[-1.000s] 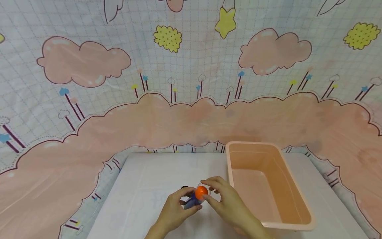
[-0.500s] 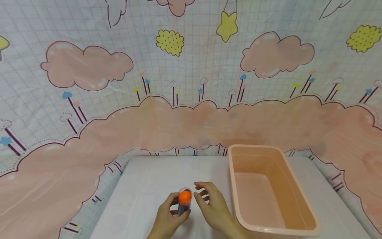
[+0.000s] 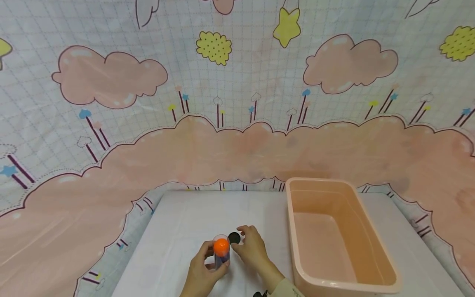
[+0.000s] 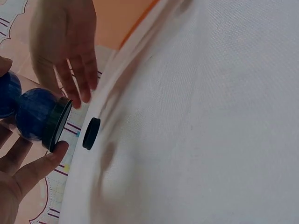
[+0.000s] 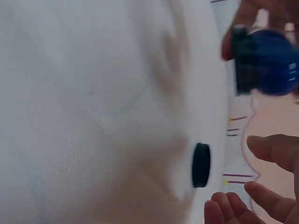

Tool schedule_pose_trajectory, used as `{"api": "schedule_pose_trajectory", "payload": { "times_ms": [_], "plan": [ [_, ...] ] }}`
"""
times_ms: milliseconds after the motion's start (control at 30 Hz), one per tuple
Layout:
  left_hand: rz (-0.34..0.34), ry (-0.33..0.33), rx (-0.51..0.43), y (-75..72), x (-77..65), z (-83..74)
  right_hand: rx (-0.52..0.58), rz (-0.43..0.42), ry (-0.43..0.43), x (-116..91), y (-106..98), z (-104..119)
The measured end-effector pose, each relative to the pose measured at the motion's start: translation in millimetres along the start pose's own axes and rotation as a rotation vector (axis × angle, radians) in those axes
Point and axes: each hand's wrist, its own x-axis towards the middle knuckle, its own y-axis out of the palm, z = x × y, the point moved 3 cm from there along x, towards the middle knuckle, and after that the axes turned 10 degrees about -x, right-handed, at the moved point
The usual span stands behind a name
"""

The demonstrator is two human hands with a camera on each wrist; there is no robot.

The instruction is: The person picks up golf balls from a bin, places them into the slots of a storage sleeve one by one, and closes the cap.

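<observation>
My left hand grips a clear tube with balls inside. An orange ball shows at its top end. The left wrist view shows blue balls in its lower part and a dark end ring, held above the table. A round black cap lies on the table just beyond the tube, also seen edge-on as a dark disc in the right wrist view. My right hand is beside the cap, fingers spread and slightly bent, thumb and fingertips near its edge, holding nothing.
A peach plastic bin stands on the right of the white table, close to my right forearm. A patterned cloth hangs behind and around the table.
My right hand has come away from the tube and moved toward the black cap. The left hand has shifted left with the tube, now more upright, and the cap is in plain sight.
</observation>
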Motion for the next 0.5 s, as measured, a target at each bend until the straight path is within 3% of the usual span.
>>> {"api": "schedule_pose_trajectory", "payload": {
  "times_ms": [200,500],
  "plan": [
    [-0.011,0.005,-0.006,0.7,1.6,-0.4,-0.115,-0.013,0.004,15.7,21.2,-12.1],
    [-0.016,-0.006,-0.008,0.5,0.7,1.1,-0.189,0.007,0.018,24.9,32.1,-11.6]
  ]
}}
